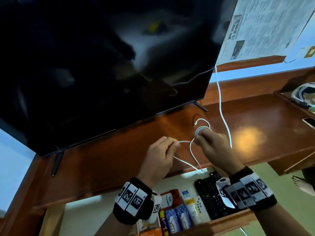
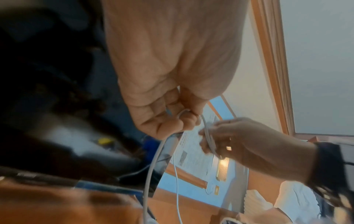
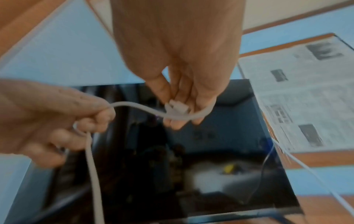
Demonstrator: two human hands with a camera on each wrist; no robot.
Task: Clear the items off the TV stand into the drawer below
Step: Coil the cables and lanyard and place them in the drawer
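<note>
Brown wood fills the scene; nearest, the open drawer (image 1: 226,220) below the TV stand (image 1: 105,160) holds a black remote (image 1: 210,196), blue packets (image 1: 177,218) and a red packet (image 1: 170,198). Above the stand's near edge, the left hand (image 1: 159,159) pinches a run of white cable (image 1: 193,155), fingers curled round it; just right, the right hand (image 1: 214,147) grips the wound coil of that cable, loose loops hanging between them; farther back stands the dark TV (image 1: 102,65), with newspaper (image 1: 265,26) on the far right wall.
</note>
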